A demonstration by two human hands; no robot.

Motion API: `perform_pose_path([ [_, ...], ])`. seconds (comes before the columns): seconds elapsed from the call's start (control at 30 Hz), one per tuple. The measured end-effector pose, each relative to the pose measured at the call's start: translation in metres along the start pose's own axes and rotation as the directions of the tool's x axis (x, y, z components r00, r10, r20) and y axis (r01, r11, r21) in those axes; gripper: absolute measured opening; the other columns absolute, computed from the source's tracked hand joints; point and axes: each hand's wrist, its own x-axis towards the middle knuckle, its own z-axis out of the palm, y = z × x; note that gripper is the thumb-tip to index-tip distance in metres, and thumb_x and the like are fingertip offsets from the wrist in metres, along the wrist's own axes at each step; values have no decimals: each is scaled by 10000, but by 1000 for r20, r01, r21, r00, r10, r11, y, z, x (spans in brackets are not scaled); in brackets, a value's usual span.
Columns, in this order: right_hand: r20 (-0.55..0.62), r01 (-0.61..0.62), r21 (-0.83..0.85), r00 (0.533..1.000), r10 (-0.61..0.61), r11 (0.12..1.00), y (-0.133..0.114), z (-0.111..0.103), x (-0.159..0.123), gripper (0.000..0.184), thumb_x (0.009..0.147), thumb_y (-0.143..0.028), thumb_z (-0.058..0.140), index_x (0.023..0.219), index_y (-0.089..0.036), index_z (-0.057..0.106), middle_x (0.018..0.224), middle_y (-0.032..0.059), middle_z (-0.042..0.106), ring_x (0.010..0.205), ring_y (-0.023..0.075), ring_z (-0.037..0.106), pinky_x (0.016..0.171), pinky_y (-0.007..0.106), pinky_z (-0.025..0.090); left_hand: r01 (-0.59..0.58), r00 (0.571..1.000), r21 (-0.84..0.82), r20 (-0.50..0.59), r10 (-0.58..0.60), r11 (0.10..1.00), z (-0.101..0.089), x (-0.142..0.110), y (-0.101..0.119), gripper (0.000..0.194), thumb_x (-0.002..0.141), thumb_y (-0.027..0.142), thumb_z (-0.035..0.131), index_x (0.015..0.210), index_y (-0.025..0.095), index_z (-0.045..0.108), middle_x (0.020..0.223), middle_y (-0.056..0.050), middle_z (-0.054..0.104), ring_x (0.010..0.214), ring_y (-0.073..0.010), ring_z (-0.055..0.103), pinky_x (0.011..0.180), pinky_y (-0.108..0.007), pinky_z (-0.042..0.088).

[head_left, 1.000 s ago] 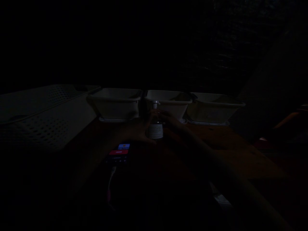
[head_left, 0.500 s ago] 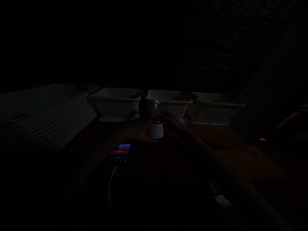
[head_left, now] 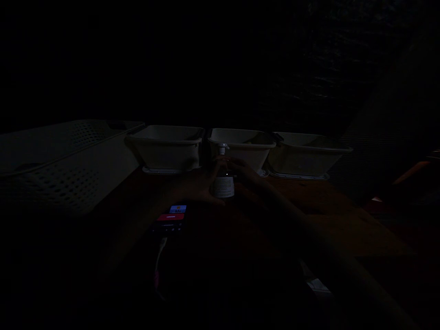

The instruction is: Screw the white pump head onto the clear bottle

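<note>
The scene is very dark. An upright pump bottle point(head_left: 224, 188) with a pale printed label and a light pump head stands on the wooden table, in the middle of the view. From the left, my left hand point(head_left: 202, 187) wraps round the bottle's side, its thumb low by the label. My right hand point(head_left: 244, 171) closes on the neck from the right, its fingers just below the pump head and meeting the left fingers. Shadow hides most of the finger detail.
Behind the bottle stand three pale tubs: a left tub point(head_left: 168, 153), a middle tub point(head_left: 259, 153) and a right tub point(head_left: 302, 160). A perforated basket point(head_left: 113, 160) is at far left. A lit phone point(head_left: 171, 217) with a cable point(head_left: 160, 254) lies nearby. Someone's arm point(head_left: 412, 172) shows at right.
Almost nothing differs. Both hands stay at the bottle in the same place, with only a very slight shift in the view.
</note>
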Motion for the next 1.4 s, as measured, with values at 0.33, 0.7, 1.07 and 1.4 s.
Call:
perform_pose_path([
  [0.33, -8, -14, -17, 1000, 14, 1000, -1, 0, 1, 406, 809, -455, 689, 1133, -213, 661, 1178, 64, 677, 1005, 217, 637, 797, 313, 489, -8, 1000, 1, 0, 8, 1000, 2, 1, -2, 1128, 653, 580, 795, 1480, 274, 92, 1576, -225, 253, 1398, -399, 395, 1032, -529, 444],
  [0.7, -9, 0, -35, 1000, 0, 999, 0, 1, 1, 414, 793, -487, 691, 1107, -219, 663, 1160, 50, 677, 989, 206, 632, 761, 287, 482, 28, 1000, -2, 7, -28, 1000, 1, 1, 0, 1126, 662, 593, 787, 1484, 259, 94, 1568, -227, 284, 1381, -383, 427, 1024, -513, 447],
  [1.07, -39, -13, -33, 999, 12, 999, -3, 4, -1, 345, 833, -436, 657, 1094, -211, 669, 1120, 57, 695, 934, 199, 634, 745, 293, 482, 50, 998, 26, 23, -51, 998, 2, 0, -2, 1108, 668, 620, 768, 1479, 242, 113, 1513, -241, 369, 1337, -404, 468, 1000, -528, 454],
  [1.4, -7, -8, -35, 1000, 8, 999, -3, 2, -1, 360, 855, -440, 640, 1120, -196, 654, 1188, 72, 669, 976, 200, 636, 775, 296, 493, 99, 994, 22, 48, -100, 995, -3, 0, 8, 1094, 688, 581, 765, 1483, 228, 102, 1460, -226, 442, 1301, -388, 505, 965, -485, 472],
])
